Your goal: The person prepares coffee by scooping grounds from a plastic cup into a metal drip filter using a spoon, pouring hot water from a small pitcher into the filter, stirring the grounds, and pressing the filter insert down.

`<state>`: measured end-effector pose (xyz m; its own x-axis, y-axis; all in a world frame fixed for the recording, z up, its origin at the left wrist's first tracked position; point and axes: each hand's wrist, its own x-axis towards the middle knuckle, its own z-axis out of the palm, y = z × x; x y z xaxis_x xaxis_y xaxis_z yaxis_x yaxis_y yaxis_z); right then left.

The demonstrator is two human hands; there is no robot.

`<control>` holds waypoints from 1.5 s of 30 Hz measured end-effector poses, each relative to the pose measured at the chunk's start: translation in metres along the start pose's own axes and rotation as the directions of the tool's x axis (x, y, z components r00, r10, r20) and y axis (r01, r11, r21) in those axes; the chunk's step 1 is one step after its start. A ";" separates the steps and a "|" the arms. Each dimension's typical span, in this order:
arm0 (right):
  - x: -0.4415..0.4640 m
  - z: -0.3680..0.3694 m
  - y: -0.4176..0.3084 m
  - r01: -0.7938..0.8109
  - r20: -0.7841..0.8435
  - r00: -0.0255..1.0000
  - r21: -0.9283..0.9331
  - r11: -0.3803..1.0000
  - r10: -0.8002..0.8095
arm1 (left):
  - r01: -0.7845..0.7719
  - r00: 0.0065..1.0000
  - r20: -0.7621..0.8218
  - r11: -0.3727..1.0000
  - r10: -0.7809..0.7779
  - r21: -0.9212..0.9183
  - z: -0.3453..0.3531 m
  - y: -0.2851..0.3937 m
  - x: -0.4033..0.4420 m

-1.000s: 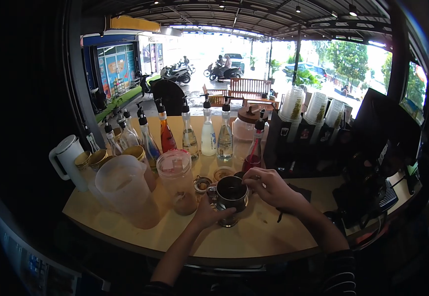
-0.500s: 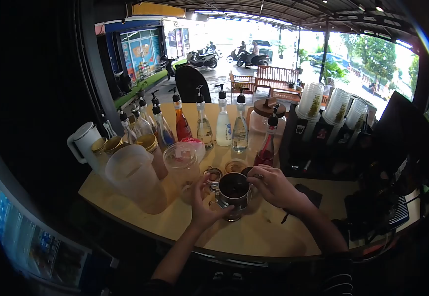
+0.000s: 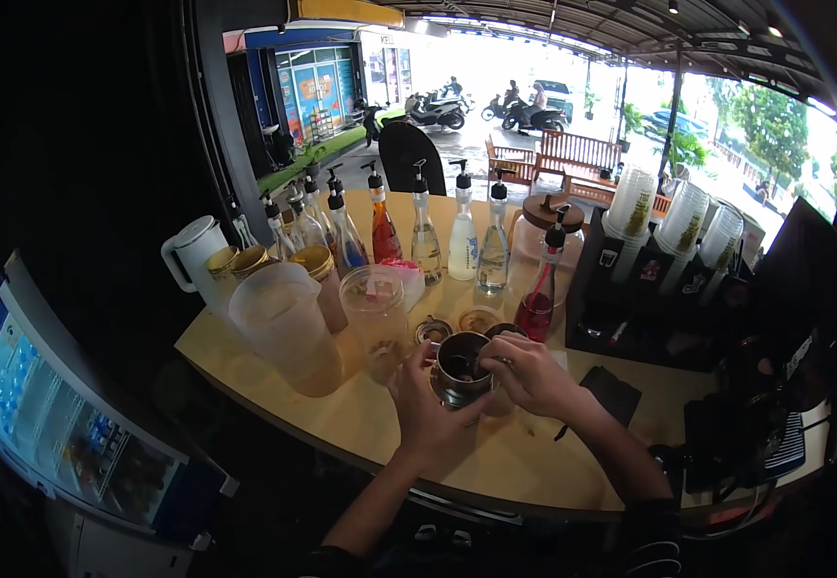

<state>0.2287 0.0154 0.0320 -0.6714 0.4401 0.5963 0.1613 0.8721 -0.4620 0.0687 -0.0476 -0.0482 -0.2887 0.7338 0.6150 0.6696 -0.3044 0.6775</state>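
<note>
A metal drip coffee filter (image 3: 464, 353), with a dark inside, stands on the counter in front of me, seemingly on top of a glass. My left hand (image 3: 422, 412) is curled around its near left side, thumb and fingers against the metal. Over the right rim, my right hand (image 3: 532, 378) pinches with its fingertips down in the filter's mouth; whatever they hold is hidden. Just behind lie a small metal lid (image 3: 433, 330) and a gold-coloured round lid (image 3: 479, 319). Partly behind my right fingers is a dark round piece (image 3: 506, 330).
A frosted pitcher (image 3: 282, 323) and a clear plastic tub (image 3: 374, 323) stand to the left. Several pump bottles (image 3: 425, 243) line the back, with a red syrup bottle (image 3: 537, 310) close behind my right hand. A black cup holder (image 3: 621, 313) stands at right.
My view has turned, so the counter appears further right. The right fingertips have moved from the filter's rim into its mouth. My left hand stays around the filter.
</note>
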 end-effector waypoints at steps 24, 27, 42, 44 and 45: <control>-0.013 -0.011 -0.019 -0.130 -0.084 0.987 0.093 0.987 0.138 | -0.026 0.960 0.239 0.891 0.149 -0.452 -0.013 -0.015 0.038; -0.016 -0.012 -0.018 -0.110 -0.081 0.989 0.152 0.982 0.124 | -0.083 0.956 0.213 0.881 0.202 -0.465 -0.015 -0.013 0.042; -0.015 -0.013 -0.025 -0.278 -0.123 0.944 0.198 0.940 0.305 | -0.115 0.956 0.180 0.863 0.231 -0.492 -0.009 -0.013 0.047; -0.015 -0.009 -0.025 -0.192 -0.099 0.973 0.147 0.970 0.208 | -0.074 0.977 0.134 0.847 0.169 -0.527 -0.003 -0.016 0.046; -0.015 -0.007 -0.023 -0.202 -0.153 0.962 0.166 0.965 0.227 | -0.073 0.977 0.134 0.846 0.168 -0.528 -0.001 -0.016 0.045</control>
<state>0.2403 -0.0098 0.0380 -0.4986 0.6542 0.5687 0.1709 0.7173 -0.6754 0.0439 -0.0105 -0.0309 -0.0778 0.7467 0.6605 0.2258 -0.6321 0.7412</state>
